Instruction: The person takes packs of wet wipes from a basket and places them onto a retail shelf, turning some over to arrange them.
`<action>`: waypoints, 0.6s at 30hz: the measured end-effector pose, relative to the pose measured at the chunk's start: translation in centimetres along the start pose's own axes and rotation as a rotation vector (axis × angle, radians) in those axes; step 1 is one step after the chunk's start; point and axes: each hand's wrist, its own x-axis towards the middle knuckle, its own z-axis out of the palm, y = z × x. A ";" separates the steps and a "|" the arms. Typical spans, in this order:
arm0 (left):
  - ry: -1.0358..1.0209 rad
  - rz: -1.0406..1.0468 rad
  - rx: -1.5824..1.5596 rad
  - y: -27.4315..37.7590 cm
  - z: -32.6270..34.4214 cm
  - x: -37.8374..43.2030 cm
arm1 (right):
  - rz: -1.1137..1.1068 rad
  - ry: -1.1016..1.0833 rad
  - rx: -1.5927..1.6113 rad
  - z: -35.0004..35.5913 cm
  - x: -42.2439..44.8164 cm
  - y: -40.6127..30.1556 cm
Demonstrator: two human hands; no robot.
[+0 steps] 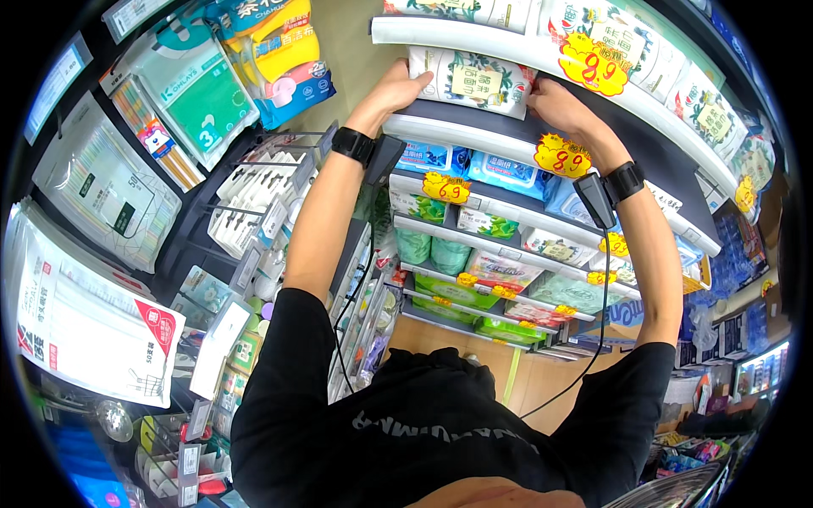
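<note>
A white soft pack of facial tissues (471, 82) with a leaf print lies on the dark shelf board, between my two hands. My left hand (401, 86) grips its left end, with the thumb on the front face. At the pack's right end, my right hand (559, 105) has its fingers curled against the edge; how firmly it holds is partly hidden. Each wrist wears a black strap with a small device and a cable. Similar packs (616, 44) stand on the shelf above, behind a white price rail.
Lower shelves hold blue wet-wipe packs (511, 173) and green tissue packs (451, 295). A yellow price tag (562, 154) sticks out below my right hand. Hanging goods, such as a sponge pack (282, 60) and a straw pack (95, 317), fill the left side.
</note>
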 end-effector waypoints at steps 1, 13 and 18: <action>0.016 0.028 -0.013 0.4 -0.3 -0.6 | -0.001 0.001 0.000 0.0 -0.2 0.0; 0.088 0.052 -0.162 0.8 -1.1 -6.6 | -0.091 0.150 -0.029 1.0 -7.8 -4.9; 0.203 0.165 -0.143 -0.1 -0.3 -8.5 | -0.134 0.209 0.030 3.2 -8.8 -3.8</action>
